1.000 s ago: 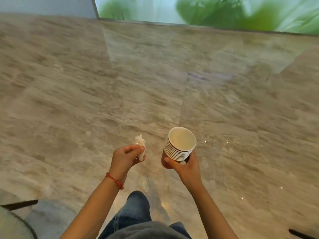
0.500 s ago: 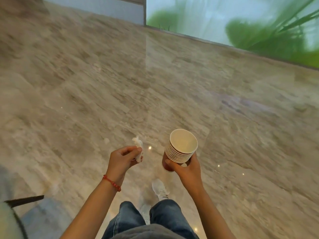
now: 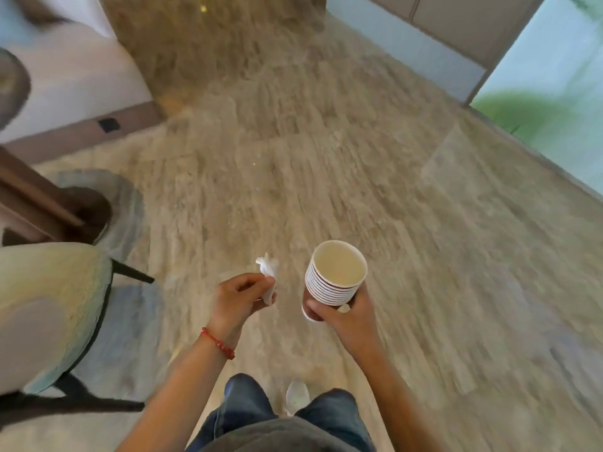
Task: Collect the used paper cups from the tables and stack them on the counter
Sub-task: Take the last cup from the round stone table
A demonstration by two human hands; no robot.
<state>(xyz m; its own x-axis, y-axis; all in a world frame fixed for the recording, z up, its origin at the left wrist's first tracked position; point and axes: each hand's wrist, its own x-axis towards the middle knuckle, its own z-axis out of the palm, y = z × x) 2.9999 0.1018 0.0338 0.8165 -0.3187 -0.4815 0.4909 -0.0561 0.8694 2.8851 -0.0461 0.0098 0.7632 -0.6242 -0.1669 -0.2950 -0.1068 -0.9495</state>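
My right hand (image 3: 349, 318) grips a stack of several nested paper cups (image 3: 334, 275), white inside with red-brown outsides, tilted so the open top faces up and away. To its left, my left hand (image 3: 239, 300) pinches a crumpled white tissue (image 3: 268, 277) between thumb and fingers. A red cord bracelet sits on the left wrist. Both hands are held in front of my body above the marble floor (image 3: 326, 177). No counter or table top can be made out.
A pale upholstered chair (image 3: 49, 308) with dark legs stands at the left. Behind it is a dark wooden furniture base (image 3: 55, 203). A white wall with a brown skirting (image 3: 81, 132) lies at the far left. Glass panels (image 3: 548, 102) run along the right.
The view has swung left as I walk: the chair, wooden base and wall have come into sight. Both hands keep the same hold on tissue and cups.
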